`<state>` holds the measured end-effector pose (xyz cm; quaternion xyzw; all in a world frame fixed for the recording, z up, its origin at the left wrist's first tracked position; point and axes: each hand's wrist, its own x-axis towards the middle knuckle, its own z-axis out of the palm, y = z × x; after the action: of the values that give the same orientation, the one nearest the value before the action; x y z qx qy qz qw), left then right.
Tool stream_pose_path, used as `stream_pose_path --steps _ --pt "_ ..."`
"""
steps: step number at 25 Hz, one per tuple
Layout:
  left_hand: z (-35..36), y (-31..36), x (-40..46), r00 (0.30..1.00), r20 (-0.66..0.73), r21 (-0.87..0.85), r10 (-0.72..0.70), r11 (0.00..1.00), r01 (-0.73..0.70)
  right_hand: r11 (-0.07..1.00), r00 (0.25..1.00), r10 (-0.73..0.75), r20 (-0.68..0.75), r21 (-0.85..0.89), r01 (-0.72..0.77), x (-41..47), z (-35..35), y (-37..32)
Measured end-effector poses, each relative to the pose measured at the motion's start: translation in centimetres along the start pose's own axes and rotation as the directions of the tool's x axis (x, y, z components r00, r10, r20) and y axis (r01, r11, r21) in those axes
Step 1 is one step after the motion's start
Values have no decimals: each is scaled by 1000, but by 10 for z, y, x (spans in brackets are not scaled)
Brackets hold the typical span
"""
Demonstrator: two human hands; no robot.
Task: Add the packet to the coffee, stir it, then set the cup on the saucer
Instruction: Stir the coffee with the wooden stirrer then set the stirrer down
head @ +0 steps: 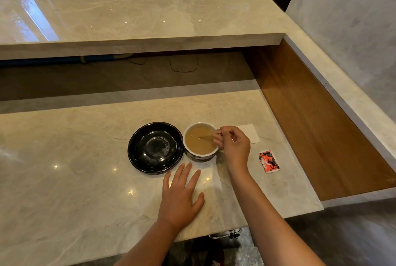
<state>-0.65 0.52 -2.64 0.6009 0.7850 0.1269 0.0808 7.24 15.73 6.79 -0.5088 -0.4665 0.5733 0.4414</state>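
Note:
A white cup (194, 154) full of light brown coffee stands on the marble counter, touching the right rim of a black saucer (137, 152). My right hand (232, 144) hovers at the cup's right edge, pinching a thin wooden stir stick (209, 135) whose tip dips into the coffee. My left hand (182, 195) lies flat on the counter in front of the saucer and cup, fingers spread, holding nothing. A red, black and white packet (269, 161) lies on the counter to the right of my right hand.
A white napkin (251, 134) lies behind my right hand. The counter (75, 180) ends at a wooden side panel (317, 128) on the right. A raised marble ledge (150, 19) runs across the back, with a gap and cables below it.

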Motion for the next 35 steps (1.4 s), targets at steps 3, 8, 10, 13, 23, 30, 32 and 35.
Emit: stream_pose_path --steps 3,8,10,13,23,30,32,35 --pt "0 0 0 1000 0 4 4 1000 -4 993 997 -81 -12 -90 80 0 -1 0" --pt "0 -1 0 1000 -8 5 11 1000 -11 847 952 -273 139 -435 306 6 -16 -10" --pt "1 -1 0 1000 -13 -13 9 1000 -9 823 946 -254 202 -469 321 11 -22 -19" --pt "1 0 -1 1000 -13 -16 7 1000 -7 782 942 -189 278 -538 316 16 -27 -32" --pt "-1 1 0 1000 -17 -20 4 1000 -4 902 958 -98 269 -382 200 3 -13 -28" --pt "-3 2 0 1000 -25 -25 0 1000 -1 941 983 -174 64 -284 186 4 4 -12" --pt "-3 1 0 1000 -24 -21 2 1000 -2 887 958 -272 92 -362 287 3 0 -13" --pt "-2 2 0 1000 -18 -13 2 1000 -3 785 920 -345 186 -481 391 5 -9 -17"
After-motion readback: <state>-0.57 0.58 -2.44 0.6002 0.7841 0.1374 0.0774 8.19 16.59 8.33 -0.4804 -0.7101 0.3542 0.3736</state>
